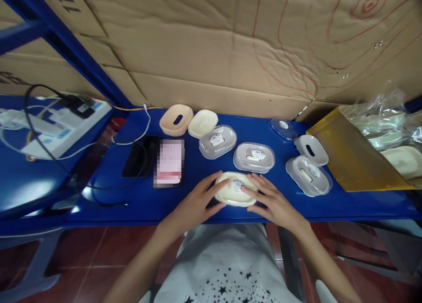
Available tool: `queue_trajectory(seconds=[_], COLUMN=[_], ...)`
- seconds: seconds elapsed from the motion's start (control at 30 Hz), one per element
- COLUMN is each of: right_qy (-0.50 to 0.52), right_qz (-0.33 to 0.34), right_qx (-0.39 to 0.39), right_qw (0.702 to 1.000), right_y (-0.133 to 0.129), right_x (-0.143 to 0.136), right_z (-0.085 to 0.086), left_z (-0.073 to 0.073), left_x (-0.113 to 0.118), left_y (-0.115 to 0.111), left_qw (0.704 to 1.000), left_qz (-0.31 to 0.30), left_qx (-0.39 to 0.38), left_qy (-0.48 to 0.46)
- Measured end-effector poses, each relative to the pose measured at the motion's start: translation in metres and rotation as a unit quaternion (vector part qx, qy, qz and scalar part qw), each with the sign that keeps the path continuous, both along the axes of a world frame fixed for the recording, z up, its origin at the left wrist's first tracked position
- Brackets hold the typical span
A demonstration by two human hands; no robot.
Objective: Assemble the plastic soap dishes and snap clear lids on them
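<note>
A cream soap box [232, 196] with a clear lid and a round sticker lies near the table's front edge. My left hand [199, 202] grips its left end, fingers spread over the lid and rim. My right hand [272, 200] grips the opposite end, one fingertip by the sticker. Just behind is a white lidded soap box [242, 162], with another lidded box [208, 150] to its left. Farther back sit a cream tray [202, 122] and a peach slotted base [169, 124].
To the right are a third lidded box [321, 184], a white slotted base [321, 153] and a loose clear lid [280, 134]. An open carton [343, 162] holds bagged parts. Two phones, one a lit phone [171, 162], lie left, beside cables and a power strip [72, 134].
</note>
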State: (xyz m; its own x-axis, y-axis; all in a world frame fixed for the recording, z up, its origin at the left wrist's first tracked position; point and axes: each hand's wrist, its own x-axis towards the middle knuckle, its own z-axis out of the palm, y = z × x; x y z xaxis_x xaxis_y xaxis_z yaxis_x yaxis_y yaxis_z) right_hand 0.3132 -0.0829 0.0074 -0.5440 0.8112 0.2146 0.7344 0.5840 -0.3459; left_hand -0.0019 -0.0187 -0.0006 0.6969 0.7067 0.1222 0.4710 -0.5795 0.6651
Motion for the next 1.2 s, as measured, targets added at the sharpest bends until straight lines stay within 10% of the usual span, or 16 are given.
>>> queue_trajectory(seconds=[0.9, 1.2], right_qy=[0.005, 0.042], right_qz=[0.021, -0.1], right_qx=[0.006, -0.008], right_qw=[1.0, 0.994], right_y=[0.002, -0.025], right_x=[-0.013, 0.026], right_z=[0.008, 0.007], left_z=[0.006, 0.008], left_x=[-0.002, 0.0], left_y=[0.002, -0.003], left_qw=[0.999, 1.0], left_qz=[0.011, 0.009], left_qx=[-0.052, -0.001], left_qy=[-0.01, -0.006])
